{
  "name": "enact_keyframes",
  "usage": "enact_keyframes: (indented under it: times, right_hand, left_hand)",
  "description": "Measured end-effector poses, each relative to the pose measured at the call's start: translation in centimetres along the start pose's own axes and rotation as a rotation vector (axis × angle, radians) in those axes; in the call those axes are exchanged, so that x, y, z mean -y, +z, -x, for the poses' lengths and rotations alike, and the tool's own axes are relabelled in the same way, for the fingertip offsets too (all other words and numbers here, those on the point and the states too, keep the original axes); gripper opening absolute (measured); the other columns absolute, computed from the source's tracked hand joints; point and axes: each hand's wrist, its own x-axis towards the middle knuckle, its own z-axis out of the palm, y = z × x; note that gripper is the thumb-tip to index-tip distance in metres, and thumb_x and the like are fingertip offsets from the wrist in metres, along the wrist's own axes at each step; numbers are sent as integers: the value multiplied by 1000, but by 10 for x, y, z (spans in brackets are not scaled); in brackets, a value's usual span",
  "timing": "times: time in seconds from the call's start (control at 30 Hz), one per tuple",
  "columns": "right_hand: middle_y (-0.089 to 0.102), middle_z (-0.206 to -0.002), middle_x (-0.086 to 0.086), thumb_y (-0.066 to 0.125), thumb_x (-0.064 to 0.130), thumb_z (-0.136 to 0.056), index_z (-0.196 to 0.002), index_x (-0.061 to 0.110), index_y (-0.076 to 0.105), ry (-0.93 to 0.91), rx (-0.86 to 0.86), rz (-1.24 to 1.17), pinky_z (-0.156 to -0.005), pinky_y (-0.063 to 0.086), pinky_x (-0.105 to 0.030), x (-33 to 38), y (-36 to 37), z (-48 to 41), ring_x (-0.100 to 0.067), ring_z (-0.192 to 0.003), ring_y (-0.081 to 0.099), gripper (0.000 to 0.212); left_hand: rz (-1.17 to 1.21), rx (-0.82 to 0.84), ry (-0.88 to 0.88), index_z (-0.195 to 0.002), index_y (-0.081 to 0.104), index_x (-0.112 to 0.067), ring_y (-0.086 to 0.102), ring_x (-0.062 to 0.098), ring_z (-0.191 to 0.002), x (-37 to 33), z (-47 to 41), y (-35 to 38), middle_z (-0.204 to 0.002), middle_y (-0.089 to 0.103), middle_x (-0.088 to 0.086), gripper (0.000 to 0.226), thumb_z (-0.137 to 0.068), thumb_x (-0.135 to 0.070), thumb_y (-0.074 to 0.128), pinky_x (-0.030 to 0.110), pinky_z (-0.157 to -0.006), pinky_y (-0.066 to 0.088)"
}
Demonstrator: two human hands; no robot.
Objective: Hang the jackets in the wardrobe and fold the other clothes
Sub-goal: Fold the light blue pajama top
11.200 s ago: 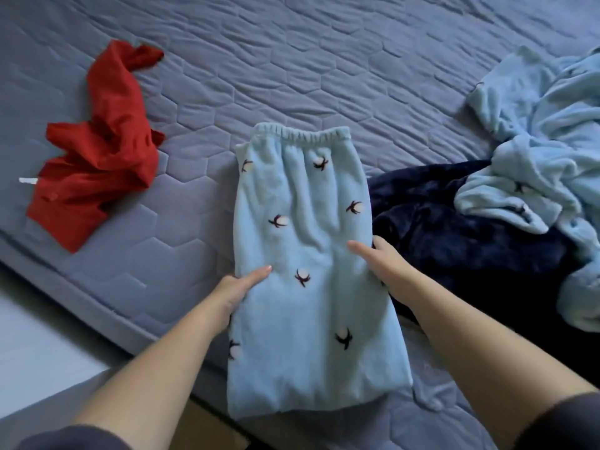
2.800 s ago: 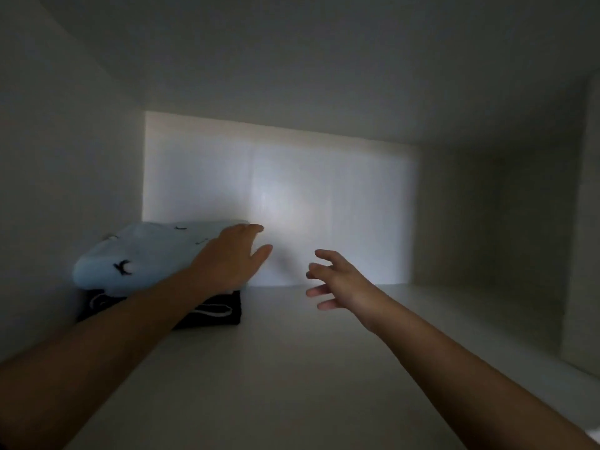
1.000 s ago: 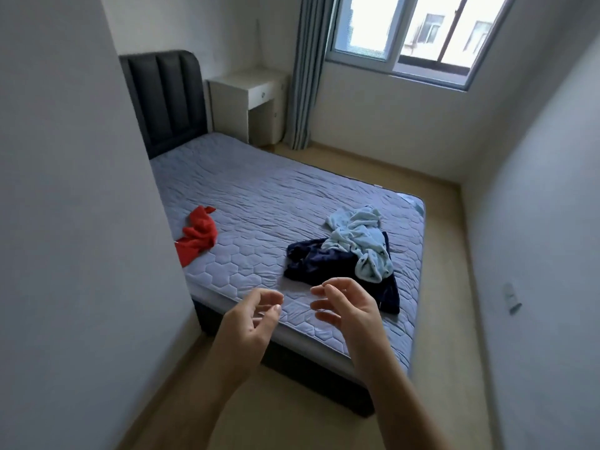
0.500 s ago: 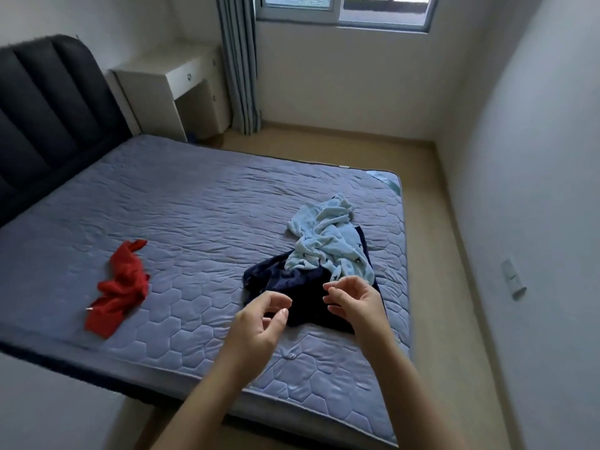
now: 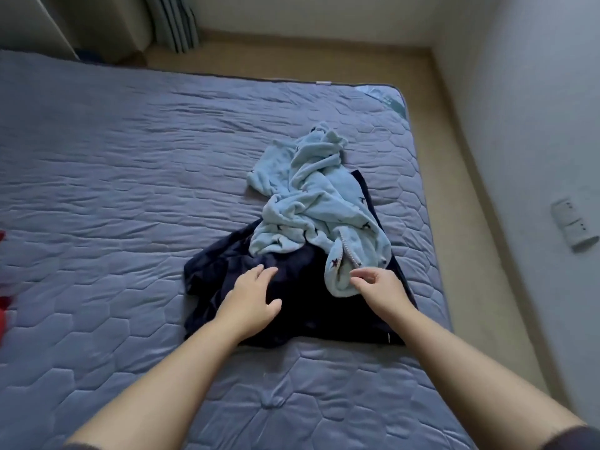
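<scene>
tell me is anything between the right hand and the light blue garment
Nothing visible: the right hand is right by the near end of the light blue garment, which lies uncovered on top of the navy garment.

I read a home bedroom, quilted grey-blue mattress (image 5: pixel 130 190) filling the view, loose clothes (image 5: pixel 311 209) near its right edge, curtain (image 5: pixel 175 24) beyond the far edge, wall socket (image 5: pixel 573 225).

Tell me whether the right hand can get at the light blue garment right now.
Probably yes: the right hand hovers at the near end of the light blue garment, which lies on top of the navy garment with nothing covering it.
</scene>
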Motion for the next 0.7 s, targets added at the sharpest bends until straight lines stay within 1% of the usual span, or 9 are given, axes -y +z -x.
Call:
enact_keyframes:
  times: [0.07, 0.13, 0.27, 0.33, 0.4, 0.43, 0.5, 0.57, 0.7]
  right_hand:
    - [48, -143, -4, 64, 27, -86, -135, 19, 54, 5, 9, 189, -108, 35, -33, -26, 22, -33, -19, -134, 41, 50]
    - [24, -157, -6, 65, 32, -83, -147, 27, 35, 7, -10, 319, -113, 28, -42, -38, 44, -61, -22, -145, 21, 71]
    - [-6, -161, 3, 68, 33, -79, -149, 46, 8, 44, -103, 398, -109, 27, -59, -53, 83, -110, -27, -148, 1, 93]
    - [-12, -160, 3, 69, 29, -79, -147, 51, 2, 54, -133, 365, -108, 29, -58, -60, 97, -133, -31, -147, 7, 98]
    - [-4, -160, -4, 67, 20, -81, -145, 53, 4, 61, -142, 355, -106, 37, -49, -70, 107, -152, -37, -138, 30, 96]
    - [11, -156, -8, 63, 15, -83, -145, 52, 10, 63, -148, 385, -100, 42, -45, -74, 111, -160, -38, -129, 40, 90]
    - [37, -130, -9, 55, 5, -84, -137, 44, 29, 31, -173, 489, -82, 44, -38, -80, 117, -170, -35, -104, 53, 71]
    - [44, -110, -7, 51, 3, -83, -124, 36, 40, -3, -174, 577, -72, 38, -36, -81, 118, -174, -29, -85, 49, 54]
    - [50, -100, -3, 53, 11, -83, -113, 33, 44, -15, -94, 748, -65, 36, -34, -73, 105, -161, -26, -81, 47, 38]
  left_hand:
    - [-94, 65, -54, -151, 7, -36, 2, 25, -147, 22, -36, 27, -160, -2, -1, 84, -86, -48, 59, 48, -116, 21]
    - [-119, 114, -91, -148, -5, -44, -10, 27, -147, 40, -68, 52, -159, -17, -4, 96, -80, -57, 62, 59, -112, 18]
    - [-161, 221, -150, -142, -18, -52, -18, 32, -144, 74, -116, 101, -154, -31, -4, 112, -70, -67, 67, 71, -102, 22]
    - [-185, 239, -182, -141, -21, -51, -17, 33, -144, 91, -129, 128, -155, -29, 0, 117, -68, -67, 69, 72, -100, 24]
    - [-247, 202, -184, -142, -22, -49, -16, 34, -144, 102, -137, 151, -155, -26, 4, 119, -68, -65, 70, 73, -99, 26]
    - [-278, 172, -182, -142, -21, -48, -14, 35, -144, 105, -141, 160, -156, -23, 6, 119, -68, -63, 70, 73, -99, 26]
    - [-325, 133, -183, -144, -19, -46, -9, 37, -143, 107, -148, 168, -156, -18, 8, 118, -69, -60, 71, 72, -97, 28]
    - [-351, 110, -180, -146, -12, -45, 6, 38, -140, 104, -150, 167, -153, -3, 10, 112, -70, -57, 71, 68, -95, 34]
    - [-438, 11, -77, -147, 12, -37, 45, 30, -113, 102, -145, 145, -126, 38, 9, 87, -81, -32, 68, 43, -81, 49]
